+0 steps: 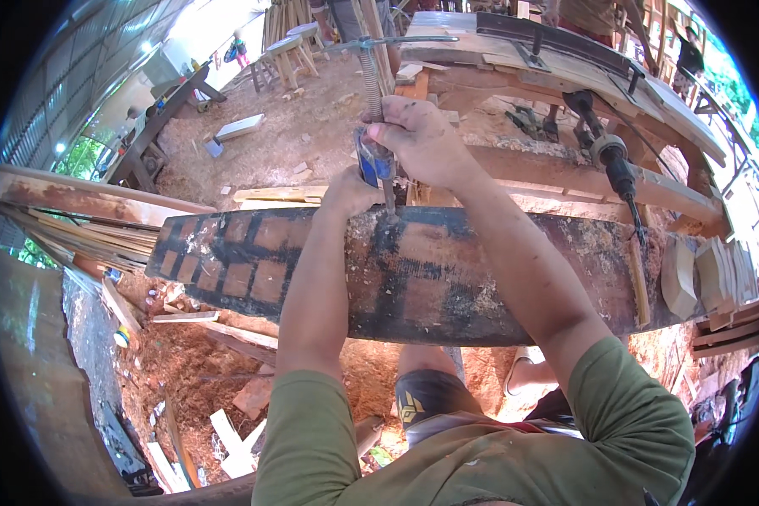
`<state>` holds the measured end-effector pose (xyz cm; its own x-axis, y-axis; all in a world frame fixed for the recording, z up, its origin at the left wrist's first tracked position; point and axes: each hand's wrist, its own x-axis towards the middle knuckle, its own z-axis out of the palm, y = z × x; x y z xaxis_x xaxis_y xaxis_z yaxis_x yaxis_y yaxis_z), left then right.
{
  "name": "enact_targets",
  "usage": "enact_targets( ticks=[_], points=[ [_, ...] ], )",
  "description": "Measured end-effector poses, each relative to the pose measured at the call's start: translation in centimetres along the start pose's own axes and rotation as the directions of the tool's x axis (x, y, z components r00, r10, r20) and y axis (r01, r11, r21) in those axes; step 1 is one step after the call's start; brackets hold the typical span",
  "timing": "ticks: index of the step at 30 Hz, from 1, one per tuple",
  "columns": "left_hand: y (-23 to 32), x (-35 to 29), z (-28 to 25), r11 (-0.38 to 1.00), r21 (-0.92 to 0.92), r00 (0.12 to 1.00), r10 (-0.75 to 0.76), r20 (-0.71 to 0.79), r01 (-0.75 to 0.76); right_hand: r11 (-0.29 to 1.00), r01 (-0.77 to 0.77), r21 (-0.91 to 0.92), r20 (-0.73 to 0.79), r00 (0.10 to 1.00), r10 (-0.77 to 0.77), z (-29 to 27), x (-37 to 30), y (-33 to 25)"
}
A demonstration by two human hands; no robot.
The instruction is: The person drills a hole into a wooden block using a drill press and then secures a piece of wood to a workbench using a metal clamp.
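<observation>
Above the right grip [420,139] stands a threaded rod [368,80].

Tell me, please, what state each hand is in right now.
Left hand: beside the blue clamp; fingers hidden, so grip cannot be told.
Right hand: closed on the clamp's threaded rod.

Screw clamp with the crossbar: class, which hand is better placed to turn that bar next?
Likely the right hand: it is higher, at the threaded screw and nearer the crossbar; the left hand sits lower, by the plank.
</observation>
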<state>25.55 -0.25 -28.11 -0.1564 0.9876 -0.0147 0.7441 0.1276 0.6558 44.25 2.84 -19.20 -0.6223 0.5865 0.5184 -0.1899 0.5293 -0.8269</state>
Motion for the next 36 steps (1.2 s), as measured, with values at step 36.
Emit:
enact_targets(
  ticks=[36],
  points=[
    [2.1, -1.5, 0.6, 0.985, -0.016, 0.900, -0.161, -0.406, 0.169, 0.965, 0.099, -0.245, 0.012, 0.995, -0.099, -1.2, -0.1, -1.2]
  ],
)
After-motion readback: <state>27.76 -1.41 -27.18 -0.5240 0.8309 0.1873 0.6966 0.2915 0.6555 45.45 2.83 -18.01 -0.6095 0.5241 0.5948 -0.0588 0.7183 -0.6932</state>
